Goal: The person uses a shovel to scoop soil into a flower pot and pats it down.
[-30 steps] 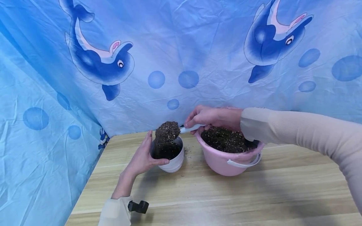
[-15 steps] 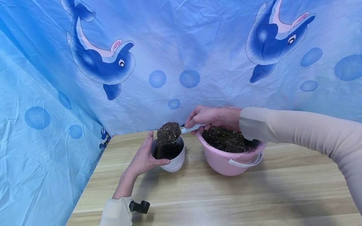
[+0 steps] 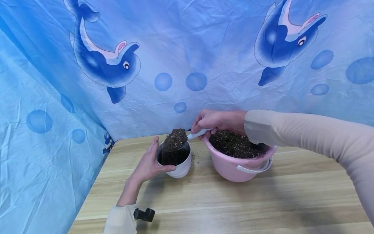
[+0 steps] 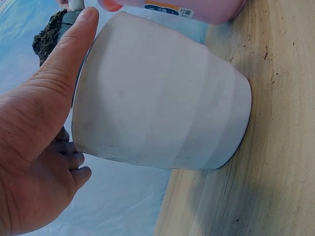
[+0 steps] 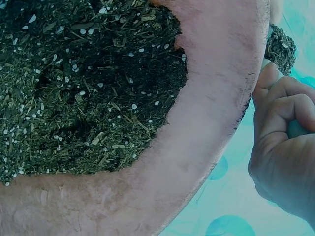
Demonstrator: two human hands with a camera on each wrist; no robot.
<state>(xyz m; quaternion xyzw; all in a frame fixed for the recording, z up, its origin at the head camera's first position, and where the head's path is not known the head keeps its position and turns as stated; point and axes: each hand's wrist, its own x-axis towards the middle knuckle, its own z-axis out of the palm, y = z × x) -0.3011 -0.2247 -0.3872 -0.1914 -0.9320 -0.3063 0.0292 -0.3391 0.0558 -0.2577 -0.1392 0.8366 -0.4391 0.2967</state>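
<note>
In the head view my left hand [image 3: 151, 164] holds a white flower pot [image 3: 180, 170] at the rim, with the thumb along the near side and fingers on the left. Dark soil lies inside the pot. My right hand [image 3: 208, 122] grips the pale handle of a small trowel [image 3: 194, 134]. Its blade is hidden under a heap of soil [image 3: 176, 138], tilted over the pot's mouth. The right wrist view shows the curled fingers [image 5: 280, 105] at the handle. From the left wrist view, the pot [image 4: 162, 98] stands on the table.
A pink bucket [image 3: 230, 167] of dark, white-flecked soil [image 3: 232, 146] stands right of the pot, below my right forearm. Its white handle [image 3: 254, 169] hangs at the front. Soil crumbs [image 3: 195, 157] lie between pot and bucket. A blue dolphin-print cloth [image 3: 181, 42] hangs behind the wooden table [image 3: 204, 208].
The soil-laden trowel head has dipped slightly lower toward the pot, and its heap looks a little smaller. My left hand stays on the pot; the bucket has not moved.
</note>
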